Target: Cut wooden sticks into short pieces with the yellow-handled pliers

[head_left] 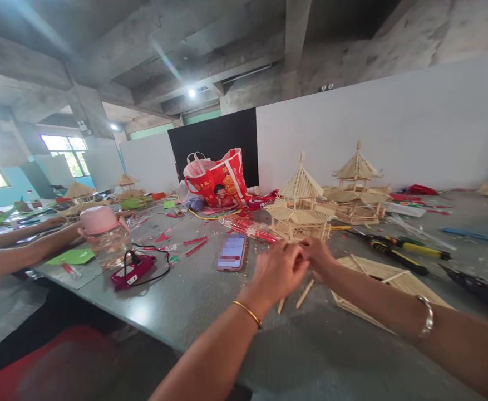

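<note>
At a gray worktable, a person's left hand, with a gold bracelet at the wrist, meets the right hand, whose forearm wears a silver bracelet. Fingers on each are curled nearly closed; whether they have hold of anything cannot be told. Near them lie 2 short wooden sticks, and a flat stick panel sits partly hidden behind the right forearm. A phone, its screen lit, rests to the left; tools with black-and-yellow handles lie to the right. Just beyond the hands stands a stick pavilion, with another pavilion behind it, to the right. At left, a pink-lidded bottle stands near a co-worker's arm. Farther back, a red shopping bag sits before a black board and a white wall.
</note>
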Demonstrator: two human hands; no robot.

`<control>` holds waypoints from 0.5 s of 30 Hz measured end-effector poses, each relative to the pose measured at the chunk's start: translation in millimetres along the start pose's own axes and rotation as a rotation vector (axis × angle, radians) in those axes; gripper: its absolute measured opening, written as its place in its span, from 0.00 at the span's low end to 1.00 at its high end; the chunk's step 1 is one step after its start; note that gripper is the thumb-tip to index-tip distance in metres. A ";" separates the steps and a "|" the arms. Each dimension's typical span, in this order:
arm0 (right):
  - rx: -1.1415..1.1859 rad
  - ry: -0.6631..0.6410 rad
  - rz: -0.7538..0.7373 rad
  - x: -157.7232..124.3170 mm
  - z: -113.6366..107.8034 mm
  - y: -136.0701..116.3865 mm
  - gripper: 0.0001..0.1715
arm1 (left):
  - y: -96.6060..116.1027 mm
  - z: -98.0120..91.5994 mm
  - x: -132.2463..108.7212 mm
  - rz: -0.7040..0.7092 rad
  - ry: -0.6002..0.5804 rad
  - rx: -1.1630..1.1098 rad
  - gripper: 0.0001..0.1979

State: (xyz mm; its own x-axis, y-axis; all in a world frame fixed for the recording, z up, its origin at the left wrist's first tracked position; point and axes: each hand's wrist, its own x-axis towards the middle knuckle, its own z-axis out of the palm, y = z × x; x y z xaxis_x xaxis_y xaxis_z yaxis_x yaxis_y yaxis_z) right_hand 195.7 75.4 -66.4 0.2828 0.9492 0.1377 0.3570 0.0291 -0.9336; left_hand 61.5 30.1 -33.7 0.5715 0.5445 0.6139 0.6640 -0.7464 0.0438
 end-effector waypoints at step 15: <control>0.320 -0.115 -0.267 -85.6 -76.9 -17.2 0.15 | 6.7 5.6 34.8 0.156 -0.100 0.254 0.09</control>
State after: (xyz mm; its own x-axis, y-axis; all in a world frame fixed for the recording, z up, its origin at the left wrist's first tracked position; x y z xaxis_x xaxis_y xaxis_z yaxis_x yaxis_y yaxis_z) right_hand 233.8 -30.4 -36.7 0.1107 0.9233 0.3678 0.1051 0.3571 -0.9281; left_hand 88.6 46.2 -16.4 0.7120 0.4755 0.5167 0.6568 -0.7113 -0.2504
